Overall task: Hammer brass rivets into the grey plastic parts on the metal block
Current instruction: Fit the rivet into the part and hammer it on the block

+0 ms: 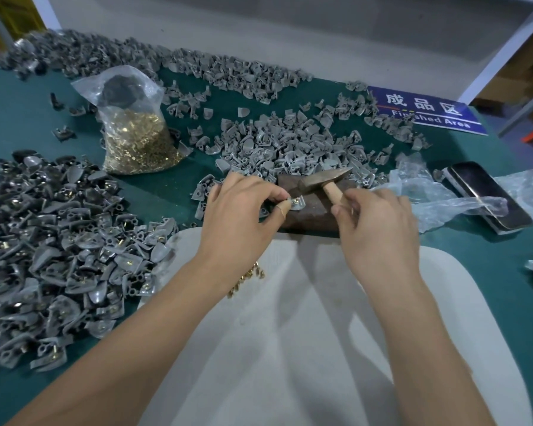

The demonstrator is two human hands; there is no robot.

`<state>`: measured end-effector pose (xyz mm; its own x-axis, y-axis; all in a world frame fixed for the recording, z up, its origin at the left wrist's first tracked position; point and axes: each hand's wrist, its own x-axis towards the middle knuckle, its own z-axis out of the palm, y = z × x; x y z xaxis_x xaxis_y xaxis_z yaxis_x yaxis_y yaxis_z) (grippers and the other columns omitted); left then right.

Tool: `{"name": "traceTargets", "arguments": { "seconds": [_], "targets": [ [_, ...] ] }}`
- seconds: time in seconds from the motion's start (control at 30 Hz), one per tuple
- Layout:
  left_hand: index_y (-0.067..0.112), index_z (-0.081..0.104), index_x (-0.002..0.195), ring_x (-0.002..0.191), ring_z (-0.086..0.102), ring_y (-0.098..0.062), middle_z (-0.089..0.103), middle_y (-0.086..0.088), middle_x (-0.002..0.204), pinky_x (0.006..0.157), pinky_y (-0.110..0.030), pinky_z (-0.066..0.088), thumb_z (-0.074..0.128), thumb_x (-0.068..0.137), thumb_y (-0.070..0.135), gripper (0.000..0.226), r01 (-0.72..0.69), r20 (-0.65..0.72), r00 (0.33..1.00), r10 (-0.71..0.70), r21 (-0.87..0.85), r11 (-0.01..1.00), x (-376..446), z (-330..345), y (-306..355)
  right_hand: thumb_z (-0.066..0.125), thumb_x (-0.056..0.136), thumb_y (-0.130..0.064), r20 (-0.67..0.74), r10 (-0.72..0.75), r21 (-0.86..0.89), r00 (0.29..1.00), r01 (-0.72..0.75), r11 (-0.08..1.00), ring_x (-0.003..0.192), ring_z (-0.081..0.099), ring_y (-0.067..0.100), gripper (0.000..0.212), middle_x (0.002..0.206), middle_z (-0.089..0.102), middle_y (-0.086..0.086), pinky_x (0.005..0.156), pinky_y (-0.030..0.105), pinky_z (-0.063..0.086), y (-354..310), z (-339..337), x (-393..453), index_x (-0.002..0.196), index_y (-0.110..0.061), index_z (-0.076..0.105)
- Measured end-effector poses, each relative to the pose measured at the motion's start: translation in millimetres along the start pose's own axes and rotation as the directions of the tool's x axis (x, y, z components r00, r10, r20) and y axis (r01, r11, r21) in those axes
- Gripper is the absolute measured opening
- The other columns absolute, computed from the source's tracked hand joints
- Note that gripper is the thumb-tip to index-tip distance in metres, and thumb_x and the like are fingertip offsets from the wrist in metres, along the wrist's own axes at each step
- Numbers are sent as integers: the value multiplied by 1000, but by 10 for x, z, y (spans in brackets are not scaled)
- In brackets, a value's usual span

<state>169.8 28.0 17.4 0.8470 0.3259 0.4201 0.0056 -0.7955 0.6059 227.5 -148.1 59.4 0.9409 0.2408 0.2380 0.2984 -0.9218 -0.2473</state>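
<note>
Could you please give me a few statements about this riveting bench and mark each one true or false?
1. The right hand grips the hammer by its wooden handle. True.
2. The left hand pinches a grey plastic part on the metal block. True.
3. The bag of brass rivets lies to the right of the metal block. False: it stands at the left rear.
4. The phone lies under the blue sign. False: it lies apart, nearer, on the right of the table.
5. Loose brass rivets lie on the white sheet. True.
</note>
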Motion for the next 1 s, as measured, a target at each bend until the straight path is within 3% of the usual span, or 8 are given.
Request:
{"name": "traceTargets", "arguments": {
  "seconds": [0.17,0.27,0.33,0.43,0.5,0.63,0.83,1.0],
  "targets": [
    [37,71,95,101,46,-7,62,22,93,87,-29,30,69,93,37,3,-2,0,1000,2,21,1000,0,1,9,44,107,-27,45,61,-50,997,-59,997,106,52,37,28,122,46,13,81,44,40,-53,14,26,125,-12,59],
    [36,72,97,102,47,-9,63,21,93,88,-30,31,69,93,36,5,-9,-5,1000,9,41,999,-1,8,14,49,105,-24,-61,10,6,998,-10,1000,81,49,30,25,123,43,8,68,41,33,-21,-90,66,129,-18,49],
    [35,73,97,103,48,-11,65,20,93,87,-31,31,70,92,34,6,-12,-8,1000,12,43,999,-1,14,13,53,102,-25,-122,-69,88,990,80,993,75,41,24,21,111,50,-2,67,38,30,53,-163,106,122,-24,46],
    [36,74,97,102,48,-10,66,20,94,86,-31,31,71,92,34,6,-13,-9,1000,13,26,1000,-4,8,15,53,103,-37,-129,-135,188,982,158,969,76,47,20,20,93,57,-14,67,36,32,141,-222,141,122,-39,48],
    [38,74,95,99,48,-9,66,22,93,86,-32,33,73,92,36,4,-15,-19,1000,16,26,1000,-3,0,13,52,104,-41,-179,-184,165,966,214,963,82,57,20,27,97,65,-14,67,34,34,156,-210,96,130,-44,53],
    [38,76,94,96,47,-8,67,23,91,83,-33,33,74,90,40,4,-14,-35,999,16,52,999,15,-10,15,57,103,-31,-290,-293,69,911,325,943,81,64,26,32,107,69,-7,59,30,35,113,-128,-14,135,-33,63],
    [39,77,94,98,50,-12,68,23,92,82,-36,30,70,92,44,8,-32,-31,999,34,58,998,12,-28,-1,52,106,-26,-389,-309,83,868,367,926,67,56,24,34,96,65,-1,49,34,42,57,-159,-113,138,-28,64],
    [41,78,97,95,47,-12,65,24,89,79,-35,27,71,89,46,12,10,-33,999,-8,74,997,27,-40,9,59,101,-24,-277,-314,36,908,337,941,69,62,25,34,98,66,-4,52,29,37,25,-118,-168,133,-34,67]
  ]
}}
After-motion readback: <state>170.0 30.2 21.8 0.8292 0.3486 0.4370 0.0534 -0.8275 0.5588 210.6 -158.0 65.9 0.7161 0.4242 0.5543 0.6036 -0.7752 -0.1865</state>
